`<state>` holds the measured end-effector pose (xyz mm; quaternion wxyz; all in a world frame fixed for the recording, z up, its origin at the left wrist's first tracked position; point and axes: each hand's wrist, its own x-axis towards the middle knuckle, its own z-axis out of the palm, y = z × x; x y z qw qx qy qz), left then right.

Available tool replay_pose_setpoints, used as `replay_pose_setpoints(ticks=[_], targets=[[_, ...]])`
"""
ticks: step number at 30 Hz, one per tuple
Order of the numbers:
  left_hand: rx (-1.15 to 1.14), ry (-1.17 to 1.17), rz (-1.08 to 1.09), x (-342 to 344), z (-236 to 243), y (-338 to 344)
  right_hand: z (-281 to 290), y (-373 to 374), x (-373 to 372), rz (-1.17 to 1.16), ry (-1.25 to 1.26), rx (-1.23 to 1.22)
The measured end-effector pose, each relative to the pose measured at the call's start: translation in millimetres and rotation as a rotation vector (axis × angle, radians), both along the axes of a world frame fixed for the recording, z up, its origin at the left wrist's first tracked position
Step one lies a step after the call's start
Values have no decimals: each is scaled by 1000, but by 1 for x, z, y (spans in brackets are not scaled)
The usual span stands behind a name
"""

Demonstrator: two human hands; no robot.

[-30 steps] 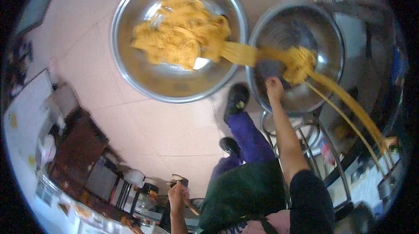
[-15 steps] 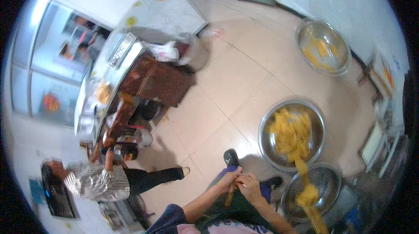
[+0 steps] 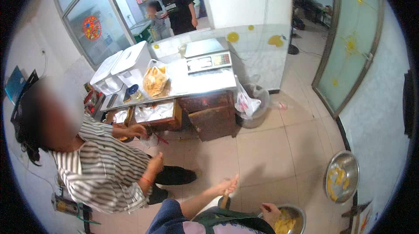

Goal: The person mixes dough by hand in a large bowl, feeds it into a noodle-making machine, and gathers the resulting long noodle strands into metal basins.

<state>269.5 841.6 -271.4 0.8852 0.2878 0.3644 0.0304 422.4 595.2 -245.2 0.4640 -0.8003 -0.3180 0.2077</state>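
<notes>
My left hand point(image 3: 227, 186) is at the lower middle, its fingers pointing right. A brown stick-like thing point(image 3: 224, 200) juts down from its grip. My right hand point(image 3: 270, 212) is apart from it, fingers curled, above the near rim of a steel bowl point(image 3: 301, 217). Whatever it may hold is too small to make out. Yellow pieces point(image 3: 284, 223) lie in that bowl; the picture's lower edge cuts it off. Farther right, a second steel bowl point(image 3: 356, 176) on the floor holds more yellow pieces.
A person in a striped shirt point(image 3: 104, 164) stands close on my left by an open drawer point(image 3: 176, 118). The counter point(image 3: 179, 81) carries a scale point(image 3: 209, 60), white boxes and a bagged yellow food point(image 3: 155, 80). A lined bin point(image 3: 257, 114) stands at its end. Two people are beyond the window.
My view has swung up toward the counter. My hands, together before, are now apart. The person in stripes has turned from the drawer toward me, and the near bowls have dropped lower in view.
</notes>
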Motion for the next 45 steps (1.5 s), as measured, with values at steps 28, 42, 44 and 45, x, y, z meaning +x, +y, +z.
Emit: replay_pose_setpoints(ticks=[28,42,44,45], targets=[[128,331,886,310,3,338,-94,619,576,868,-149,-456],[-165,-60,1566,323,-67,371,-171,641,759,735,-124,-1061],[-162,-139,1644,316,-83,358,-166,663,757,751,-88,-1019],[-148,-47,1667,323,-77,363,-164,674,756,780,-130,-998]])
